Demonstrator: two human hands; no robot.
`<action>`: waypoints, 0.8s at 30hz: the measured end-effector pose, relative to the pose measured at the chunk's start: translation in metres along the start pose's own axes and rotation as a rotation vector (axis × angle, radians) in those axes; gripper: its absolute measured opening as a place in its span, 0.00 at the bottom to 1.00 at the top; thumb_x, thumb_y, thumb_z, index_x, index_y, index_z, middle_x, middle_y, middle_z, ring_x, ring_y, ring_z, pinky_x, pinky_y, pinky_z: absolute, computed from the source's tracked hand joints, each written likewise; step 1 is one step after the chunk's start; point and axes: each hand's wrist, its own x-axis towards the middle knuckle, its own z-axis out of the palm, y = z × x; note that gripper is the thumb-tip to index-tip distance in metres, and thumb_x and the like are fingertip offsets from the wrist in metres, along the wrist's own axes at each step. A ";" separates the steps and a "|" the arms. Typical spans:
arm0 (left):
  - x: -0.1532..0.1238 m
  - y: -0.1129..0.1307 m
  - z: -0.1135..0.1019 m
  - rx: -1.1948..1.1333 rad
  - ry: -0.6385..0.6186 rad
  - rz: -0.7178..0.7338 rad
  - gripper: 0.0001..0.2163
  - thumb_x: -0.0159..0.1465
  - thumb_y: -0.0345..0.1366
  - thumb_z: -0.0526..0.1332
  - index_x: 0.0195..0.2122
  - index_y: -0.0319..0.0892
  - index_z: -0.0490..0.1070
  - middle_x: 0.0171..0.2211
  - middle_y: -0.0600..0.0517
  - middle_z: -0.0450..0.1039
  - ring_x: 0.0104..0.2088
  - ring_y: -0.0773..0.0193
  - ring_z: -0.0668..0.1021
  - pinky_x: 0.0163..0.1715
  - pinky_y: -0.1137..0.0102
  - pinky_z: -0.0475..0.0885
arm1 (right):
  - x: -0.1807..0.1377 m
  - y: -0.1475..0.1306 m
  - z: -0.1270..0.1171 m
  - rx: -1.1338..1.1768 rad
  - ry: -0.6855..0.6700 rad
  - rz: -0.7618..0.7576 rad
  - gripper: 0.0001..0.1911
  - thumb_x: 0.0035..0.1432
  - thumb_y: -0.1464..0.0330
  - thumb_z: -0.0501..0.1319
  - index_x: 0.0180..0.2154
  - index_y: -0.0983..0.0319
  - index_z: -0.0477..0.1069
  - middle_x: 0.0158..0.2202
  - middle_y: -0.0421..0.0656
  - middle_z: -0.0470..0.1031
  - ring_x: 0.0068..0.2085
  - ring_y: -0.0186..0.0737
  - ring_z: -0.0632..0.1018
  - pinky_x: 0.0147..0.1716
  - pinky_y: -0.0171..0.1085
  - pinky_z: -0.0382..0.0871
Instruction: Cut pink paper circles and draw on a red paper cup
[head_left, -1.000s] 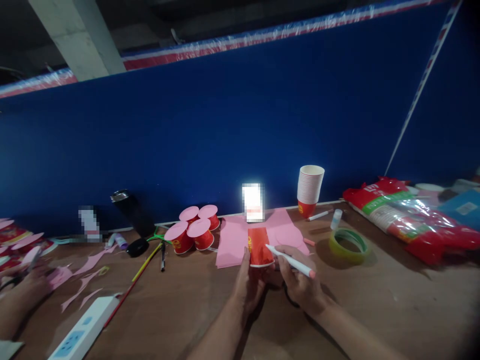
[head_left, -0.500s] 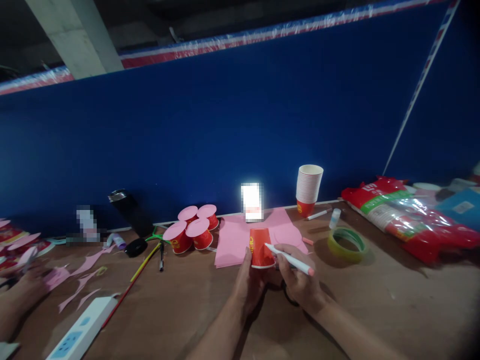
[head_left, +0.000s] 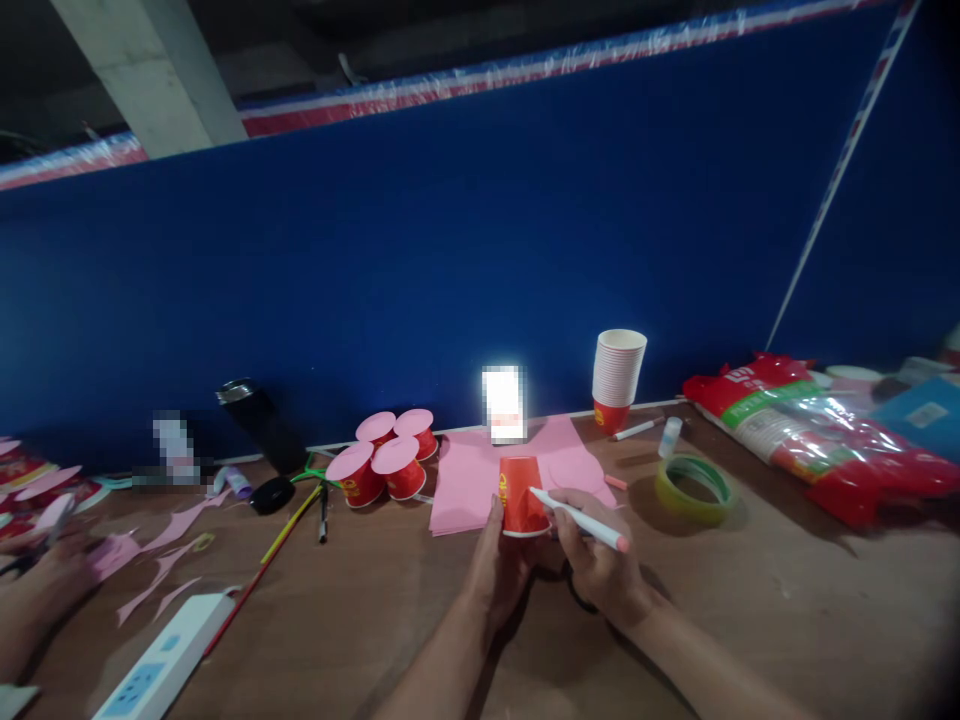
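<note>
My left hand is closed around the rim end of an upturned red paper cup, which stands on pink paper sheets. My right hand grips a white marker with a pink end. The marker's tip touches the right side of the cup. Both hands rest on the brown table just in front of the pink sheets.
Several red cups with pink lids stand left of the sheets. A stack of paper cups, a green tape roll, a red bag, a power strip and pink scraps lie around. Another person's hand works at far left.
The cup, marker and both hands keep their pose. The view has shifted slightly, and the other person's hand at far left has moved a little.
</note>
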 end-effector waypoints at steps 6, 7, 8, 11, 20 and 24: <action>0.001 0.000 -0.002 0.018 -0.015 -0.018 0.27 0.60 0.54 0.55 0.52 0.37 0.69 0.47 0.41 0.74 0.48 0.49 0.74 0.51 0.57 0.65 | 0.001 -0.001 0.000 -0.005 0.008 -0.011 0.08 0.62 0.72 0.54 0.41 0.60 0.70 0.34 0.43 0.76 0.36 0.40 0.77 0.36 0.38 0.73; 0.001 0.000 -0.003 0.021 -0.009 -0.015 0.27 0.59 0.54 0.56 0.52 0.37 0.69 0.47 0.41 0.74 0.48 0.49 0.75 0.51 0.57 0.65 | 0.001 -0.002 -0.001 -0.011 0.010 -0.012 0.08 0.62 0.72 0.54 0.41 0.60 0.70 0.34 0.43 0.76 0.36 0.40 0.77 0.36 0.38 0.73; 0.002 0.000 -0.003 0.024 -0.006 -0.015 0.27 0.59 0.53 0.56 0.52 0.38 0.69 0.47 0.41 0.74 0.48 0.49 0.75 0.51 0.57 0.65 | 0.001 -0.002 -0.001 -0.016 0.010 -0.014 0.08 0.62 0.72 0.54 0.40 0.61 0.70 0.34 0.44 0.76 0.35 0.40 0.77 0.36 0.38 0.73; 0.002 0.000 -0.004 0.023 -0.003 -0.009 0.27 0.60 0.53 0.56 0.52 0.38 0.69 0.47 0.42 0.74 0.48 0.49 0.75 0.51 0.57 0.65 | 0.001 -0.002 -0.001 -0.026 0.011 -0.022 0.08 0.62 0.72 0.54 0.41 0.61 0.70 0.34 0.44 0.76 0.35 0.40 0.77 0.36 0.38 0.73; 0.002 -0.002 -0.003 -0.030 -0.015 0.004 0.24 0.62 0.51 0.55 0.51 0.36 0.69 0.48 0.41 0.73 0.51 0.50 0.73 0.53 0.57 0.63 | 0.000 0.000 0.001 0.006 0.005 -0.026 0.08 0.62 0.74 0.54 0.41 0.61 0.69 0.35 0.45 0.76 0.37 0.41 0.77 0.37 0.39 0.73; 0.002 -0.002 -0.004 -0.036 -0.030 0.014 0.24 0.62 0.49 0.54 0.53 0.37 0.68 0.50 0.41 0.72 0.53 0.50 0.71 0.54 0.57 0.63 | 0.001 -0.001 0.000 -0.009 0.017 -0.012 0.08 0.62 0.72 0.54 0.41 0.61 0.70 0.33 0.44 0.77 0.35 0.40 0.78 0.36 0.38 0.74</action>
